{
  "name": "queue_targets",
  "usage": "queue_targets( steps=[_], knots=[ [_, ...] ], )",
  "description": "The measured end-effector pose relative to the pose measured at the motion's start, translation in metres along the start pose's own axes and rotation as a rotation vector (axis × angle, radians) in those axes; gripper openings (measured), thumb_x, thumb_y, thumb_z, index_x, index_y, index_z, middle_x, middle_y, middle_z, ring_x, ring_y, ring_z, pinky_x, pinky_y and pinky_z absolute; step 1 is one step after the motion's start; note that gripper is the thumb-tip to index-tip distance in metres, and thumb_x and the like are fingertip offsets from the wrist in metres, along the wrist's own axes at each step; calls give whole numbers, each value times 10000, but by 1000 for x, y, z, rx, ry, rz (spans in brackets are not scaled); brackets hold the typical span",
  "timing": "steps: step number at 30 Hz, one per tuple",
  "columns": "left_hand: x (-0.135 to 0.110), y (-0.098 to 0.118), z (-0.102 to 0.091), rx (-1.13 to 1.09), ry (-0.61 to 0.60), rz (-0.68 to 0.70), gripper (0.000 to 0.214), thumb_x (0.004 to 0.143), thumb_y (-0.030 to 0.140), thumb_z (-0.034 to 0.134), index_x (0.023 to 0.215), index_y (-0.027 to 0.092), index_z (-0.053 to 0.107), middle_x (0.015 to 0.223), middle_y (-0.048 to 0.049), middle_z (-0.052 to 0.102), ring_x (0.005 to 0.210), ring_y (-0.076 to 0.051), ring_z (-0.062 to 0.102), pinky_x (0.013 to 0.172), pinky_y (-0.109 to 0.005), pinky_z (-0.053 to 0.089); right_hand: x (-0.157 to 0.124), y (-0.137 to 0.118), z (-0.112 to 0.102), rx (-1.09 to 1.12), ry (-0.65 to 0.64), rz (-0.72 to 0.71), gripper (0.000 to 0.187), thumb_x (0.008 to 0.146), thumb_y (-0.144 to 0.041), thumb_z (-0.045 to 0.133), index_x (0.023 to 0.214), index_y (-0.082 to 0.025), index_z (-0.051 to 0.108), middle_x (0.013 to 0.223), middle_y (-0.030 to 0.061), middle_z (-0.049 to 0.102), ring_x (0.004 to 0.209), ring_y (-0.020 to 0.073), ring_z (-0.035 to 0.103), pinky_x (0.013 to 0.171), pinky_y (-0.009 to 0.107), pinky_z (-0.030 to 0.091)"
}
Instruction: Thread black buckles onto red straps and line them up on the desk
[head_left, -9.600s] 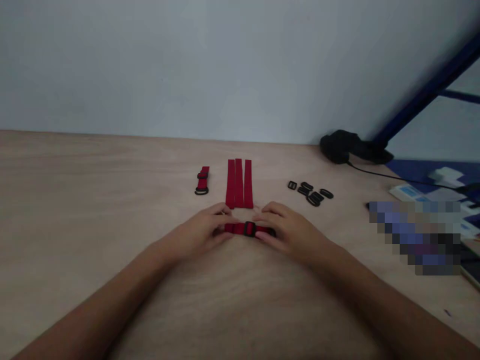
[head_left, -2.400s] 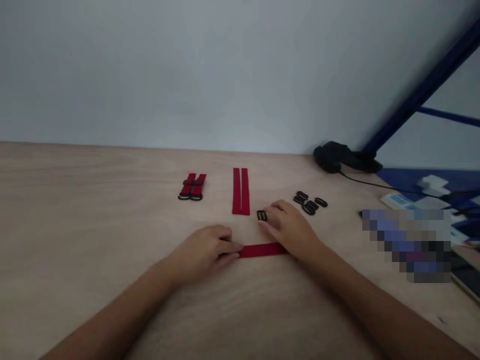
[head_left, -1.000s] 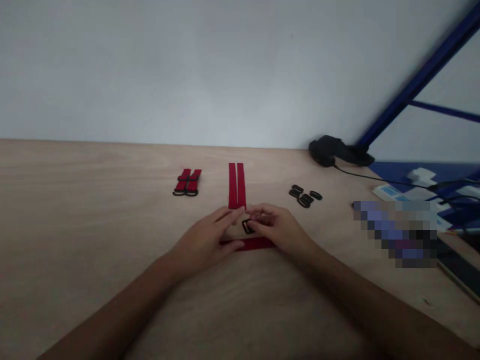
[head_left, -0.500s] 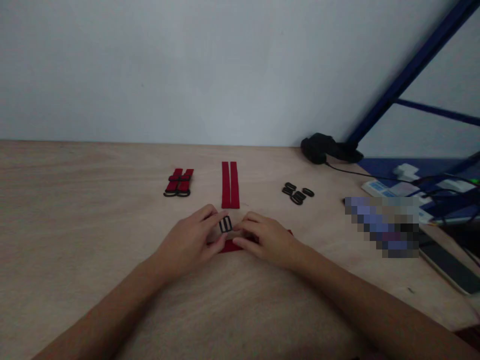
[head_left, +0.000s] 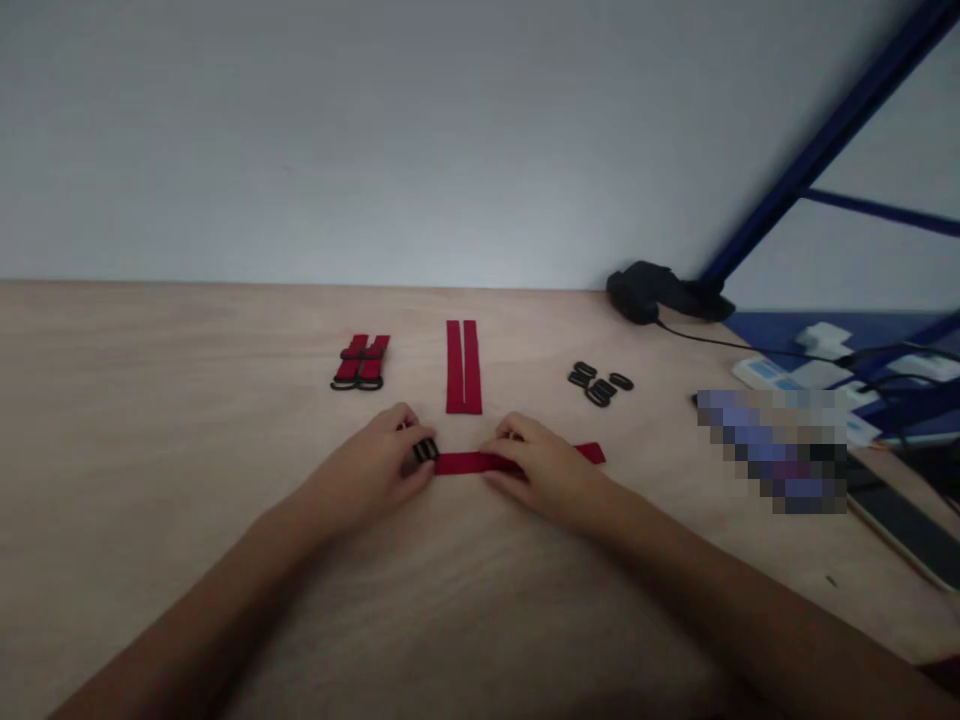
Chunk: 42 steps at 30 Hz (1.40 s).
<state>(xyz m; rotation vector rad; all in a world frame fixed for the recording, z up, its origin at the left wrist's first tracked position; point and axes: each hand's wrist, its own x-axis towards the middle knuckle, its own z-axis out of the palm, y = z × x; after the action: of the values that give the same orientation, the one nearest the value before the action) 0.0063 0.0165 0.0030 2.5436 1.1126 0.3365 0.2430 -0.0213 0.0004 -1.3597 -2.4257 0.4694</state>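
Room: a plain pale grey wall (head_left: 450, 150) rises straight behind the table, and a dark blue metal frame bar (head_left: 817, 140) runs diagonally across the upper right, with a thinner crossbar (head_left: 877, 211) branching from it.

Surface: a light wooden tabletop (head_left: 187, 400) with visible grain fills the lower half of the view and meets the wall along a straight back edge.

Back right: a black soft object (head_left: 649, 292) sits against the wall near the frame, and a thin black cable (head_left: 757, 342) leads from it toward a blue mat (head_left: 772, 333). White items and more cables lie on the mat. A pixelated patch (head_left: 772, 450) hides whatever lies in front, and a phone (head_left: 904, 530) lies at the right edge.

Middle row: two assembled red straps with black loops (head_left: 360, 362) lie side by side on the left. Two loose red strips (head_left: 463, 368) lie parallel in the centre, almost touching. A small cluster of black slider buckles (head_left: 600, 385) sits to the right.

Main piece: a red strap (head_left: 480, 462) lies flat and crosswise near the front, between both hands, with a black slider buckle (head_left: 425, 450) on its left end.

Left hand (head_left: 367, 470): fingers curled and close together, their tips gripping the buckle and strap end.

Right hand (head_left: 544, 470): fingers together, pressing down on the strap; any pinch cannot be told from this view.
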Motion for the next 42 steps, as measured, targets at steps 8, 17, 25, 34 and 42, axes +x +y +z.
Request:
queue_targets(
  steps=[8,17,25,34,42],
  knots=[
    [0,-2,0,-27,5,-28,368,837,219,515,1186,131,591,1099,-106,553,954,-221,583,867,-342,492,-1,0,-2,15,20,10,274,849,-264,639,1094,-142,651,1068,103,570,978,209,556,899,338,471],
    [-2,12,-4,-109,-80,107,316,814,143,491,1105,174,608,1041,-69,512,833,-163,563,745,-276,490,3,-4,0,109,-39,1,132,803,-136,639,934,-150,652,986,71,560,905,184,556,821,303,477],
    [-1,11,-3,-201,-72,92,279,793,110,503,1057,172,566,1050,-59,489,818,-150,556,714,-260,490,1,-5,1,191,12,24,237,769,-119,658,991,-170,594,993,64,599,919,193,578,825,328,467],
    [2,4,0,-169,-5,111,285,829,117,543,1103,174,599,1113,-70,595,973,-187,594,880,-314,488,2,-3,2,135,-3,42,30,859,-148,607,834,-157,619,915,60,586,827,170,569,752,297,468],
    [4,1,3,-215,26,83,306,814,141,596,1114,175,640,1121,-72,638,982,-196,619,888,-312,494,1,-5,-1,108,-60,30,147,777,-233,732,894,-177,662,994,72,594,913,209,569,813,332,454]
  ],
)
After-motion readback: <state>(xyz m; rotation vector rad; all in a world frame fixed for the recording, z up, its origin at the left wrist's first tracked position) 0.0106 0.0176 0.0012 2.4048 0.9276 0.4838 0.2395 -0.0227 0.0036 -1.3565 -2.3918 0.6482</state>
